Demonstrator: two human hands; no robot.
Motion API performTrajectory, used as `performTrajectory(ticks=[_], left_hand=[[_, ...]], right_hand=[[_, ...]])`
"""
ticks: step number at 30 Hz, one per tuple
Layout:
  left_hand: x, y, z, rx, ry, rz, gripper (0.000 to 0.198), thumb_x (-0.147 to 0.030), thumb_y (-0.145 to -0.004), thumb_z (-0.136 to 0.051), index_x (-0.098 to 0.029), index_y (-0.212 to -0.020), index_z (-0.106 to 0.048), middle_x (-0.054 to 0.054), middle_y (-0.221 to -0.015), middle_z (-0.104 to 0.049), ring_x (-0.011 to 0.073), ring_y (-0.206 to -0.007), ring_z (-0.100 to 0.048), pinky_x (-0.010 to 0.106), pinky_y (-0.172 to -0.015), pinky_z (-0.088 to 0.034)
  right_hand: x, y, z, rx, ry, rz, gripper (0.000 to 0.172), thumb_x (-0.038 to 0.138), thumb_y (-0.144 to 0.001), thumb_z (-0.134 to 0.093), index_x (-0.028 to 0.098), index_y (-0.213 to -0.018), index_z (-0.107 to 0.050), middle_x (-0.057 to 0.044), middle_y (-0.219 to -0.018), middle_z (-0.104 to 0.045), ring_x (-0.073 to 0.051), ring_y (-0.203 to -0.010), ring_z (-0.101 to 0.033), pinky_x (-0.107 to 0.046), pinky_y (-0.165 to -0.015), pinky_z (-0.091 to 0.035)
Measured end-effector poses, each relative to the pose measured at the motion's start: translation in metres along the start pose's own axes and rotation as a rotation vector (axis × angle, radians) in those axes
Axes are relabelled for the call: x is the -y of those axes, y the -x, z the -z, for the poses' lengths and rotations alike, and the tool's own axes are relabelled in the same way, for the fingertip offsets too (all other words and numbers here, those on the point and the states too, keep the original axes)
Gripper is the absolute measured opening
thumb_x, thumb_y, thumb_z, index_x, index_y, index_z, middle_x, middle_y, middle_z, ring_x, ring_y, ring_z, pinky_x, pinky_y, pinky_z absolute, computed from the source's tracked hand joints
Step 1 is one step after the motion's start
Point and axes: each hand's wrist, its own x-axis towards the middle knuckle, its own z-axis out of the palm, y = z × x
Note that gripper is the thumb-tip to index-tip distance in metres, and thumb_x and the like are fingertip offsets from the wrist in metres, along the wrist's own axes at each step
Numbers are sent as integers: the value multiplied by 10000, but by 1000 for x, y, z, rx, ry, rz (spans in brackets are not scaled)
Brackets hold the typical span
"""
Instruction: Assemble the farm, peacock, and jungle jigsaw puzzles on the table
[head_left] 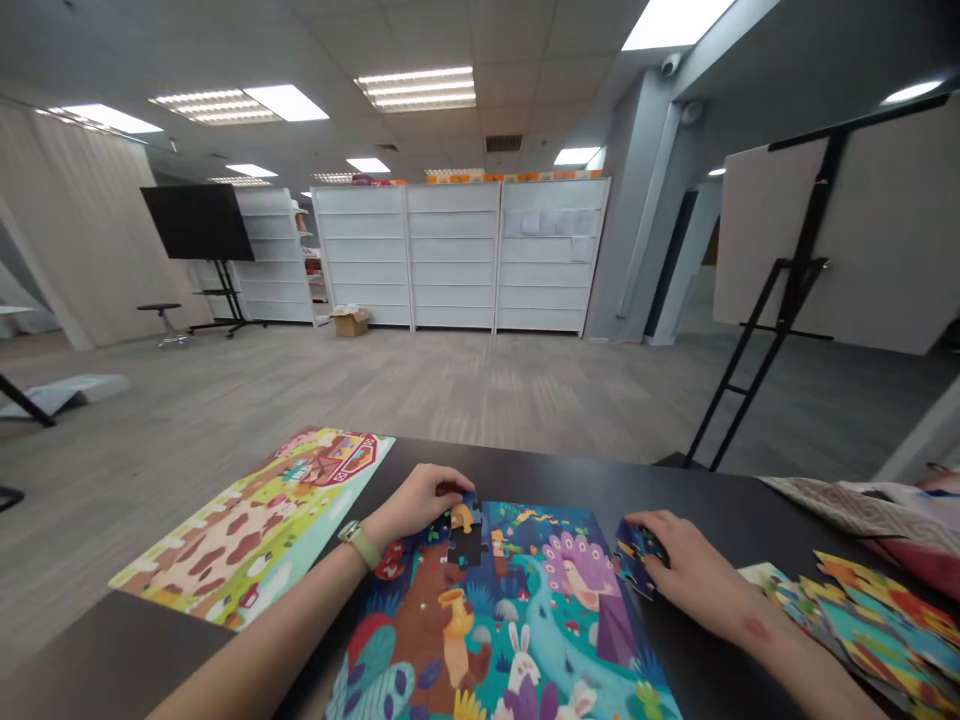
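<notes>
A colourful jigsaw puzzle (551, 625) with a bear, rabbits and a peacock lies on the dark table in front of me. My left hand (421, 498) is closed on a puzzle piece (463, 515) at the puzzle's upper left, beside a dark gap that shows the bare table. The fingers partly cover this piece, and whether it sits flat cannot be made out. Just off the puzzle's right edge, my right hand (681, 562) grips dark blue puzzle pieces (636, 550); their number is unclear.
A farm-scene picture sheet (255, 530) lies on the left of the black table (525, 470). Several brightly coloured puzzle sections (877, 620) are piled at the right, near a patterned cloth (847, 505). A whiteboard stand (780, 290) rises beyond the table's right side.
</notes>
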Motion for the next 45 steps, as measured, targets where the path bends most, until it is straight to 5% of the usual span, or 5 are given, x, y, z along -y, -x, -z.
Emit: performTrajectory(ticks=[9, 22, 33, 39, 45], left_hand=[[-3, -7, -2, 163, -133, -122, 254, -109, -870, -576, -212, -899, -806, 38, -1139, -753, 197, -1040, -697, 278, -950, -516], [-11, 2, 4, 239, -299, -231, 196, -228, -927, -642, -246, -1075, -769, 57, -1200, -706, 246, -1100, -650, 342, -990, -467], [-17, 12, 5, 238, -365, -236, 233, -222, -941, -597, -205, -1140, -716, 76, -1249, -697, 247, -1141, -639, 348, -1021, -468], [-22, 13, 3, 218, -409, -217, 210, -209, -925, -592, -211, -1074, -741, 83, -1250, -691, 268, -1137, -640, 372, -1014, -468], [-28, 15, -5, 158, -414, -214, 237, -184, -883, -610, -219, -1098, -700, 67, -1162, -696, 260, -1081, -630, 363, -984, -465]], right_hand=[[-10, -1, -6, -24, -49, 22, 481, 270, -825, -434, 178, -1240, -660, -128, -1261, -664, -304, -1166, -613, -438, -1061, -448], [7, 6, 19, 17, -196, -60, 423, 261, -769, -576, 206, -1183, -646, -109, -1177, -704, -291, -1107, -652, -409, -984, -486], [-9, -7, 14, -199, -521, -190, 321, 293, -771, -526, 200, -1063, -619, -80, -1015, -669, -223, -851, -658, -376, -826, -511], [15, -5, 16, -185, -734, -112, 355, 413, -767, -618, 194, -1047, -608, -66, -960, -675, -215, -852, -678, -326, -775, -548], [58, 5, 11, 33, -865, 29, 361, 489, -837, -622, 204, -1059, -622, -66, -981, -708, -206, -816, -698, -328, -731, -564]])
